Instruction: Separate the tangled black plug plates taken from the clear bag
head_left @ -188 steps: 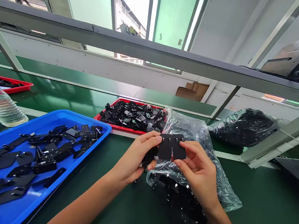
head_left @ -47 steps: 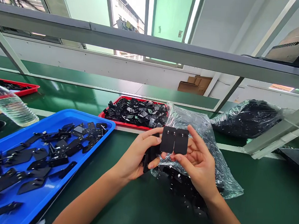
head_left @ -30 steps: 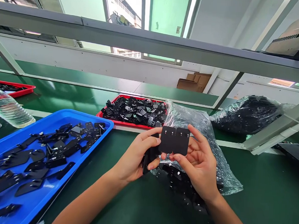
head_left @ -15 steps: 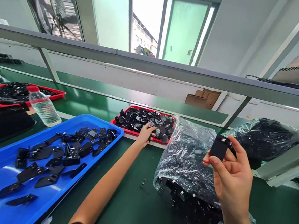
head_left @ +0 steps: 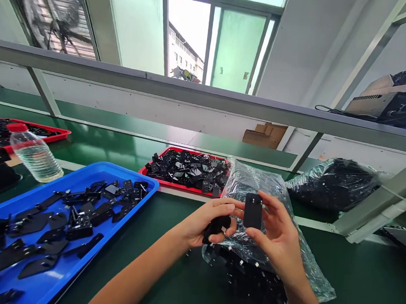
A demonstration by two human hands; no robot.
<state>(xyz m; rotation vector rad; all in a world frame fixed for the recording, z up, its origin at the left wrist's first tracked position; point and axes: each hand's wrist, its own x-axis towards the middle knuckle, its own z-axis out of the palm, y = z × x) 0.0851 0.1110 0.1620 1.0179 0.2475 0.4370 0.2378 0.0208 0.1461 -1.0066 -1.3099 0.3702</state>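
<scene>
My right hand point(head_left: 277, 230) holds a flat black rectangular part point(head_left: 253, 211) upright between thumb and fingers. Close beside it on the left, my left hand point(head_left: 205, 221) is closed on a black piece point(head_left: 217, 227), with its fingertips near the edge of the rectangular part. Both hands are in front of a clear plastic bag point(head_left: 256, 176), from whose mouth small black parts point(head_left: 250, 283) spill onto the green table. Behind the bag's left side stands a red tray point(head_left: 173, 185) full of black parts.
On the left, a blue tray point(head_left: 95, 255) holds loose black parts. Beyond it are a water bottle point(head_left: 36, 155) and another red tray point(head_left: 57, 135). A second filled plastic bag point(head_left: 338, 183) lies at the right by a metal post. A shelf rail point(head_left: 193, 92) crosses above the table.
My left hand has come back from the red tray with a black piece and is beside my right hand. My right hand has moved left with the rectangular part. The view has shifted slightly.
</scene>
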